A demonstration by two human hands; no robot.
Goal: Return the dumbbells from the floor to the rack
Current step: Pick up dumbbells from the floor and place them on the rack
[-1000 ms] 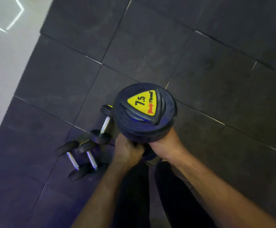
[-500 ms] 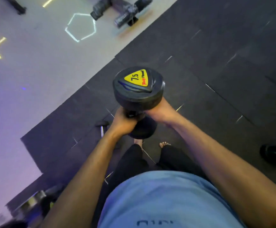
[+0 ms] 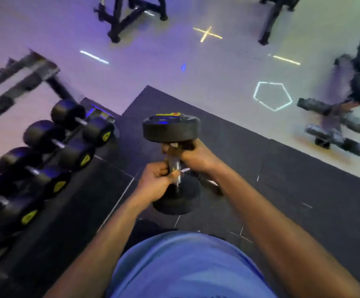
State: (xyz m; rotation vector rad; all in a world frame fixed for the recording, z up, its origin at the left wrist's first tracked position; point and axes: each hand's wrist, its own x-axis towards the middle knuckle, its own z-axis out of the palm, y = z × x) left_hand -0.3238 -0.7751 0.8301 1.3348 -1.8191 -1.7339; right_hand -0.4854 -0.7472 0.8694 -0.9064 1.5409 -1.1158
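The left hand (image 3: pixel 155 182) is curled round the lower part of the dumbbell's (image 3: pixel 172 162) shiny handle, and the right hand (image 3: pixel 193 154) grips the upper part, just under the top weight, so both hands hold the one dumbbell in mid-air at the centre of the frame, above the dark floor mats (image 3: pixel 282 179) and in front of the person's blue shirt (image 3: pixel 187 265). Compared with half a second ago, the view has swung: the yellow label on the top weight, then facing the camera, now shows only as a thin sliver on its upper face, and the handle, then hidden behind that weight, is now in plain sight. A rack (image 3: pixel 24 78) with a row of black dumbbells (image 3: pixel 52 160) bearing yellow marks has come into view along the left side of the frame, blurred by motion. The held dumbbell stands close to upright, its long axis running from lower centre to upper centre, leaning slightly left at the top, one weight above the hands and the other below them. Blurred gym benches (image 3: pixel 346 104) stand on the pale floor (image 3: pixel 174 61) in the upper right and at the top.
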